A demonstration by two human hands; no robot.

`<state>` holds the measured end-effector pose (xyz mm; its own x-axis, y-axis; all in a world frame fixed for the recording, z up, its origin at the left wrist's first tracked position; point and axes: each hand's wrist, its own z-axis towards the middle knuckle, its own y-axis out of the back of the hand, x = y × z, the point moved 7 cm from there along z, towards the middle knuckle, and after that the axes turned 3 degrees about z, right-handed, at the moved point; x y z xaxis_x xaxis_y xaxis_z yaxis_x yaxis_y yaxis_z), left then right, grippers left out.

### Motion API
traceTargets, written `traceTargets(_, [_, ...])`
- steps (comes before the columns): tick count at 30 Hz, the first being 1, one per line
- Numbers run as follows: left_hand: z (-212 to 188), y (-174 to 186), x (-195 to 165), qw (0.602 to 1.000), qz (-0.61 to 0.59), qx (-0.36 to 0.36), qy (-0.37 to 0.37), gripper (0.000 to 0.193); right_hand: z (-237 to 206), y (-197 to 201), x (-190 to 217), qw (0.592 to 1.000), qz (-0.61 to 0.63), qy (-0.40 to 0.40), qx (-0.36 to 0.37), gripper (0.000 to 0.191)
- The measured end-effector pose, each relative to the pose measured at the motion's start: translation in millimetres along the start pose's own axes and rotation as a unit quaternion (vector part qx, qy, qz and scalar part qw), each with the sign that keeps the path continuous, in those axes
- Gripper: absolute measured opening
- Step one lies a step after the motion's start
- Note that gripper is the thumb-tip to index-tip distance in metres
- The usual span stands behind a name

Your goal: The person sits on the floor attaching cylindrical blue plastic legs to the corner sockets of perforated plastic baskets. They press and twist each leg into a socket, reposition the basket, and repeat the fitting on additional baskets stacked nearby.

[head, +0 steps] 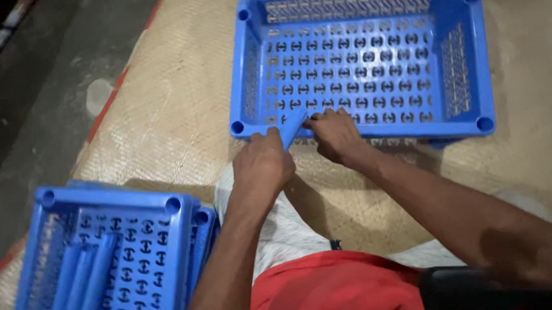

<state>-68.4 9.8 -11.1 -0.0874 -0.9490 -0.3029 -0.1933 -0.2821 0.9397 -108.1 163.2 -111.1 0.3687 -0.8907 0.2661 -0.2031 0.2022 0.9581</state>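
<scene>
A blue perforated plastic crate lies on a woven mat in front of me. My left hand is closed around a short blue plastic strip that slants up over the crate's near rim. My right hand rests on that same rim just to the right, with its fingertips touching the strip's upper end. Both forearms reach forward from the bottom of the view.
A second blue perforated crate sits at the lower left with long blue plastic bars lying inside. The woven mat covers the floor; bare grey concrete lies to its left. My red garment fills the bottom centre.
</scene>
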Motion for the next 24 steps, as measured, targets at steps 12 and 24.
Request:
traceTargets(12, [-11.0,-8.4,-75.3,0.964,-0.152,0.216,-0.017,0.043,-138.1,51.1,-137.3,0.995,0.028,-0.09,0.018,0.053])
traceTargets(24, [-51.6,-15.8,-74.2,0.964,-0.173,0.202,-0.012,0.079,-163.7,47.0,-55.0,0.956,0.222,-0.058,-0.183,0.057])
